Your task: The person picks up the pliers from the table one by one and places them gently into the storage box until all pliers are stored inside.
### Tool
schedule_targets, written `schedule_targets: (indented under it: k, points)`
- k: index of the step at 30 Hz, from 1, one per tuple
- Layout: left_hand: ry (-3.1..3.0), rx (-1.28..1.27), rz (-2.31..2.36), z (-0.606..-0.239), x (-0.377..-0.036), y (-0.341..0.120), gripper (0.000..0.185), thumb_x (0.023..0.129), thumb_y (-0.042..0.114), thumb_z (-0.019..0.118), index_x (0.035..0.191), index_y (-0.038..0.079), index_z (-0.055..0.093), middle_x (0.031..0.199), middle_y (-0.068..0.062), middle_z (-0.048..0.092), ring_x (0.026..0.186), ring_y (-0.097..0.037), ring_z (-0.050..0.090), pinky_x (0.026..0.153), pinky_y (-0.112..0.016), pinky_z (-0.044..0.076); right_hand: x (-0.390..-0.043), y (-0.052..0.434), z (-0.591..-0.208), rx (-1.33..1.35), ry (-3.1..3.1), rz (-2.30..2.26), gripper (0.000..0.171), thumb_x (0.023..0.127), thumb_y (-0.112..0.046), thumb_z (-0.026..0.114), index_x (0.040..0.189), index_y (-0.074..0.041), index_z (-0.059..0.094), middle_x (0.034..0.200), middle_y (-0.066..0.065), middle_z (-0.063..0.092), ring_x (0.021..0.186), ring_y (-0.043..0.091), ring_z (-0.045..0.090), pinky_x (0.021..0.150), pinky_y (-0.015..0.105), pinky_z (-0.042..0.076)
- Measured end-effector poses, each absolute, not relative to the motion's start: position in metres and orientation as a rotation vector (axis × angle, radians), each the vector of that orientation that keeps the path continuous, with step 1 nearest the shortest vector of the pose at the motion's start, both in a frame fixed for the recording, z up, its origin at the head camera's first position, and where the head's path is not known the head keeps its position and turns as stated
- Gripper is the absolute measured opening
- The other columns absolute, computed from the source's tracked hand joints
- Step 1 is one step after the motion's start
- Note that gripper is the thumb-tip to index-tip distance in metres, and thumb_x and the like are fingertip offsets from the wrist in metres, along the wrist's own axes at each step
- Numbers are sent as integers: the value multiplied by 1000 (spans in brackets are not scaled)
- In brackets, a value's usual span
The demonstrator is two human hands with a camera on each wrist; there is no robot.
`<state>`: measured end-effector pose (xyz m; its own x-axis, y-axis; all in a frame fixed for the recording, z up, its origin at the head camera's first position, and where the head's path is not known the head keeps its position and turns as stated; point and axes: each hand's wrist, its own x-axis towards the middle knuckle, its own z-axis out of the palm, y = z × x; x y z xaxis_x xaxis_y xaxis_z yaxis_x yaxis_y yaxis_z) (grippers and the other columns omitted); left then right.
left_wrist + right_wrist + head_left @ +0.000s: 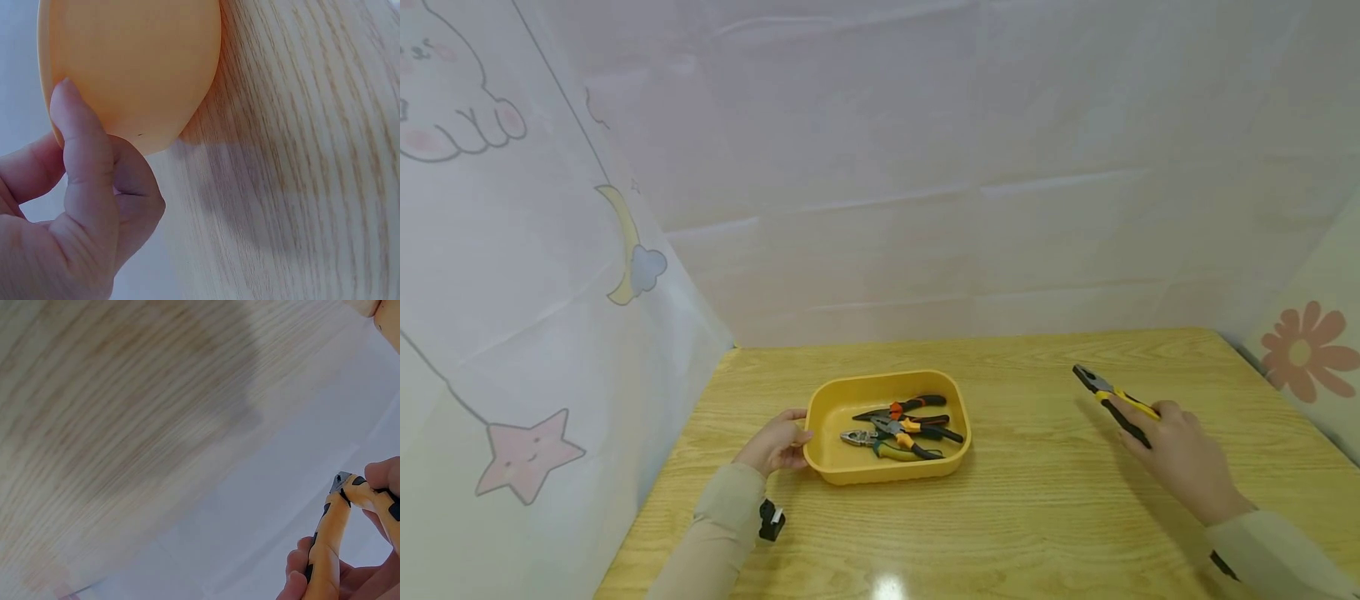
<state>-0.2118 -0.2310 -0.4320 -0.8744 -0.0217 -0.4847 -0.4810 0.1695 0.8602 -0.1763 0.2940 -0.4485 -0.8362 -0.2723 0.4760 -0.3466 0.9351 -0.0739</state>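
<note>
Yellow tray (pixel 827 417) near mid-table, gripped at its left rim by the left hand (pixel 775 443), thumb curled against the outer wall; several pliers (pixel 898 429) heaped inside. Farther right, well apart from the tray, yellow-and-black pliers (pixel 1112 400) lifted above the wooden table (pixel 1037 517), handles clasped in the right hand (pixel 1180 454).

My wooden table (pixel 1045 517), light oak grain, glossy. Pale sheeting (pixel 925 167) hung behind and beside me: a pink star (pixel 527 454), a yellow moon with a small cloud (pixel 628 250), and part of a cartoon paw (pixel 452 92) at my left; an orange flower (pixel 1307 350) at my right.
</note>
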Motion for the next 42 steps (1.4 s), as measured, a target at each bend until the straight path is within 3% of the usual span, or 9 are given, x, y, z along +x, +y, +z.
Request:
schedule_targets:
  k: [3, 7, 13, 18, 20, 25, 30, 36, 42]
  points:
    - [2100, -473, 1745, -432, -212, -231, 50, 99, -1, 47, 147, 1, 31, 89, -18, 59, 57, -15, 54, 47, -22, 46, -176, 291, -446, 469, -2583, 220, 47, 100, -45, 51, 128, -9, 63, 90, 34, 53, 59, 40, 52, 37, 40, 42]
    - [2106, -475, 1731, -432, -212, -231, 50, 99, 0, 47, 147, 2, 32, 88, -17, 59, 56, -15, 53, 47, -22, 46, -176, 285, -442, 491, -2549, 217, 83, 95, -65, 14, 124, -8, 66, 90, 34, 54, 59, 40, 52, 38, 42, 43]
    - [2098, -499, 1732, -432, -212, -231, 50, 99, -1, 48, 146, 3, 32, 88, -17, 58, 57, -15, 53, 47, -22, 47, -174, 276, -438, 501, -2555, 224, 68, 99, -59, 31, 122, -6, 67, 92, 34, 54, 61, 38, 52, 40, 42, 44]
    - [2088, -513, 1748, -432, -213, -232, 50, 99, -1, 48, 146, 4, 32, 91, -19, 57, 59, -16, 55, 47, -22, 48, -174, 269, -434, 533, -2520, 237, 87, 94, -66, 12, 120, -5, 68, 93, 33, 54, 62, 37, 52, 41, 42, 44]
    - [2088, -510, 1745, -432, -214, -232, 50, 99, -1, 48, 146, 4, 32, 93, -20, 56, 61, -17, 54, 47, -22, 48, -174, 266, -433, 547, -2513, 246, 84, 95, -65, 15, 120, -6, 68, 93, 32, 54, 63, 37, 52, 42, 41, 44]
    - [2086, -523, 1748, -431, -214, -231, 46, 98, -1, 49, 142, 3, 35, 94, -19, 56, 64, -18, 55, 48, -23, 49, -173, 259, -432, 575, -2517, 276, 48, 99, -46, 52, 124, -9, 66, 95, 30, 55, 66, 36, 52, 41, 38, 43]
    - [2088, -518, 1758, -430, -214, -232, 46, 97, -2, 51, 141, 1, 37, 96, -20, 57, 65, -18, 57, 50, -24, 51, -174, 252, -435, 640, -2470, 281, 40, 94, -35, 65, 127, -12, 65, 95, 27, 55, 67, 32, 52, 43, 35, 42]
    - [2096, -449, 1766, -430, -215, -237, 50, 97, -3, 52, 144, -1, 36, 101, -23, 59, 66, -19, 61, 52, -25, 52, -175, 241, -437, 708, -2407, 293, 58, 100, -54, 34, 128, -14, 65, 95, 24, 55, 67, 30, 52, 46, 36, 42]
    - [2053, -427, 1813, -434, -216, -242, 53, 97, -3, 52, 146, 0, 35, 101, -22, 59, 70, -20, 61, 54, -25, 53, -176, 231, -438, 734, -2406, 315, 57, 100, -53, 35, 128, -13, 65, 98, 24, 55, 71, 31, 53, 46, 34, 43]
